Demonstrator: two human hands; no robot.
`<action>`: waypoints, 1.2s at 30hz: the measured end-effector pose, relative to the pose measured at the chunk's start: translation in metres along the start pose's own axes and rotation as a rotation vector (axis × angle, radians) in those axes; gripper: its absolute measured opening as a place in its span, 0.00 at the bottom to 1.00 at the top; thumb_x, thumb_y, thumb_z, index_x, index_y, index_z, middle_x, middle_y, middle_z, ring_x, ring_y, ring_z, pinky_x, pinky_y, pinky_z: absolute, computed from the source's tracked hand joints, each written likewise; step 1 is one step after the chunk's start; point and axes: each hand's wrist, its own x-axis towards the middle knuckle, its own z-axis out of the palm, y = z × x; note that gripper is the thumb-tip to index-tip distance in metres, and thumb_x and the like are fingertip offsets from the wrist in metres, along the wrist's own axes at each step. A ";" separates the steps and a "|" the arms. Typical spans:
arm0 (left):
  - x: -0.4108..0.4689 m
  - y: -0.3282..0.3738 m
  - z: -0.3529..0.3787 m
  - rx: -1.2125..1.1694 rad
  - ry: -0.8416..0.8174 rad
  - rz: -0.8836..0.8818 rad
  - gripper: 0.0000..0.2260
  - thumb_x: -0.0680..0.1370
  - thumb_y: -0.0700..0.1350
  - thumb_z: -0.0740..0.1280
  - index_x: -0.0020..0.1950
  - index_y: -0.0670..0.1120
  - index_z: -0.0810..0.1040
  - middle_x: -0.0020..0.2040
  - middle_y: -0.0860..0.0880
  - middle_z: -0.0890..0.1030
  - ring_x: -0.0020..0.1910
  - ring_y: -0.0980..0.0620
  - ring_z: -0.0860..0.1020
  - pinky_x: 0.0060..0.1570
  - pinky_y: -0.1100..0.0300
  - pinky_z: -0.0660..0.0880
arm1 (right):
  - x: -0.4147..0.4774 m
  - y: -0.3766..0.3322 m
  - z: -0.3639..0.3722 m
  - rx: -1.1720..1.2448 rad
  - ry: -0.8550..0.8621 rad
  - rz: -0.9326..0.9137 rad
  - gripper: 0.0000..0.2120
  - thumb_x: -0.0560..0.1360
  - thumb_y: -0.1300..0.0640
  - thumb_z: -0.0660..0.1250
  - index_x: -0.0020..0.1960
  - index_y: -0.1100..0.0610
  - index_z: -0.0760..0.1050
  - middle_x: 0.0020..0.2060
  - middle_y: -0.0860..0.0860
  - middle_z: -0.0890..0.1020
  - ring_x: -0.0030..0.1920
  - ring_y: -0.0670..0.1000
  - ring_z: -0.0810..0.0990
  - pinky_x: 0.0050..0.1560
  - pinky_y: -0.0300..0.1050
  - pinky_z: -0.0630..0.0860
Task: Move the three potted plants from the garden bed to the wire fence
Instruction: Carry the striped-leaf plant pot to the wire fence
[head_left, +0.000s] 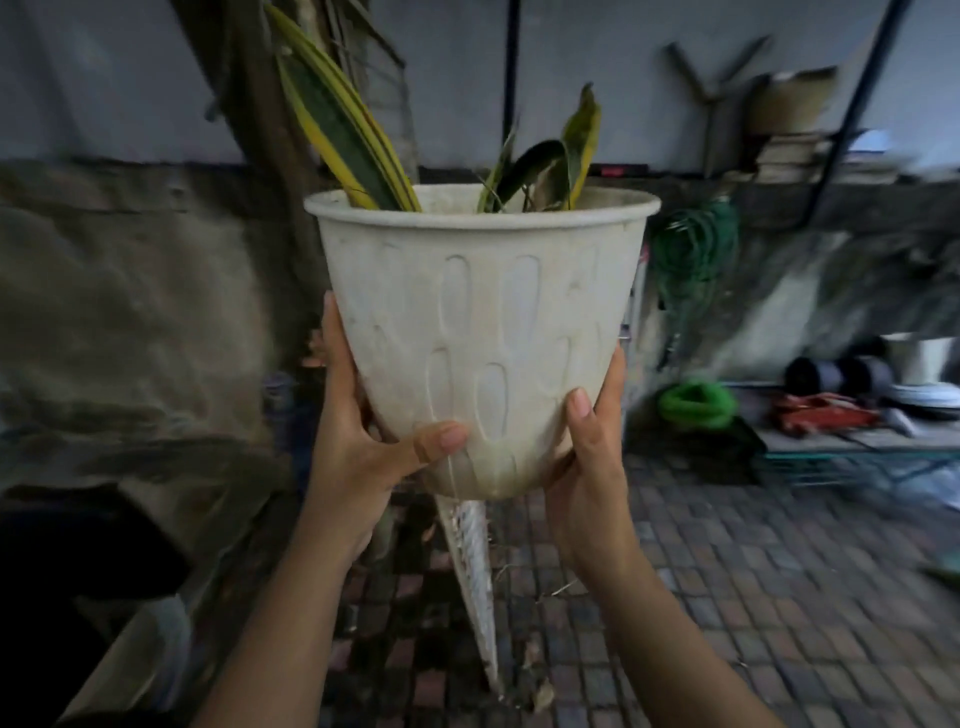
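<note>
Pot: a cream-white plastic flowerpot (483, 332) with pressed oval grooves on its wall, upright, held in the air in front of the camera, clear of the ground.
Plant: a snake plant (343, 124) with stiff, yellow-edged green leaves. The tall leaves lean left above the rim, and shorter, partly withered ones stand on the right.
Left hand (358, 441): it cups the pot's lower left side, with the thumb laid across the front near the base and the fingers curled round behind.
Right hand (592, 457): it grips the lower right side, with the thumb upright on the front wall and the fingers wrapped behind, out of sight.
Ground: brick paving (753, 597) lies under the pot, and a white slatted strip (472, 571) lies on it straight below the base.
Background: a stained wall (130, 312) on the left. On the right a green hose (691, 249) hangs on the wall, a bright green coil (698, 405) lies low beneath it, and black pots (836, 376) lie further right. All of it is blurred.
</note>
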 end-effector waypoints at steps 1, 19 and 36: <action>0.012 -0.013 0.008 -0.029 -0.026 0.002 0.58 0.59 0.58 0.87 0.81 0.71 0.57 0.81 0.58 0.68 0.78 0.52 0.72 0.67 0.43 0.79 | 0.009 0.004 -0.008 -0.022 0.035 0.004 0.38 0.72 0.37 0.76 0.77 0.32 0.62 0.78 0.45 0.71 0.75 0.51 0.73 0.71 0.58 0.76; 0.150 -0.228 0.245 -0.267 -0.217 -0.018 0.61 0.61 0.56 0.86 0.85 0.60 0.53 0.84 0.49 0.62 0.81 0.44 0.66 0.73 0.30 0.70 | 0.167 0.010 -0.258 -0.201 0.291 0.037 0.50 0.65 0.31 0.78 0.80 0.43 0.60 0.75 0.49 0.74 0.73 0.56 0.76 0.66 0.67 0.78; 0.279 -0.457 0.335 -0.171 0.040 -0.141 0.57 0.64 0.51 0.85 0.86 0.55 0.55 0.83 0.44 0.64 0.80 0.37 0.66 0.71 0.26 0.69 | 0.397 0.158 -0.444 -0.103 0.128 0.530 0.41 0.71 0.32 0.73 0.79 0.45 0.64 0.76 0.52 0.73 0.75 0.62 0.73 0.59 0.76 0.77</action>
